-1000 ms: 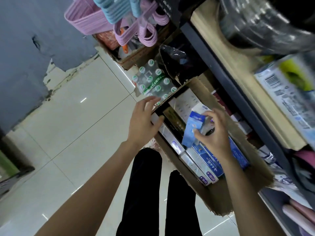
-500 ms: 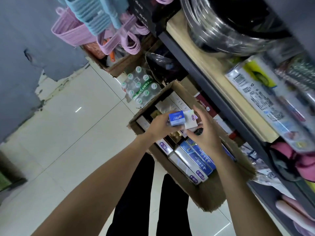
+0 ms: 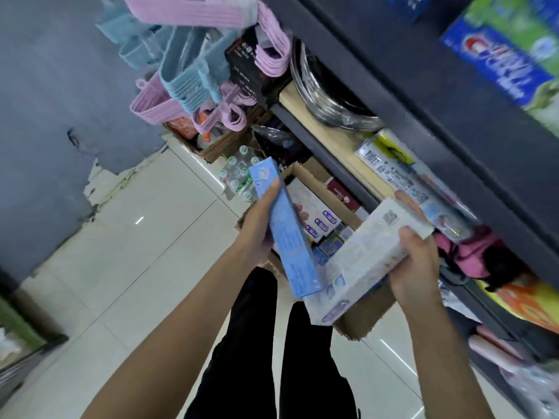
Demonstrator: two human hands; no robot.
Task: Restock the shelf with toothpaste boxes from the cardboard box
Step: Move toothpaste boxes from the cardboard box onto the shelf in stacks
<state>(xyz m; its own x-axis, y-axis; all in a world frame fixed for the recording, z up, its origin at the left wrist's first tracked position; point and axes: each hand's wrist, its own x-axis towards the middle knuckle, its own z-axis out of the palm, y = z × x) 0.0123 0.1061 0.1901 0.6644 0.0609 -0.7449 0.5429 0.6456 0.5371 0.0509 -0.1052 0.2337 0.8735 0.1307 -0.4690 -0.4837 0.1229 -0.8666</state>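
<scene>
Blue toothpaste box (image 3: 287,234) stands lengthwise, slightly tilted.

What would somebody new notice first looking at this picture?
Probably the two toothpaste boxes held up mid-frame: the left hand grips a long blue box, and the right hand grips a white box. Below them sits the open cardboard box with more toothpaste inside. Pink and blue hangers dangle at the top left.
</scene>
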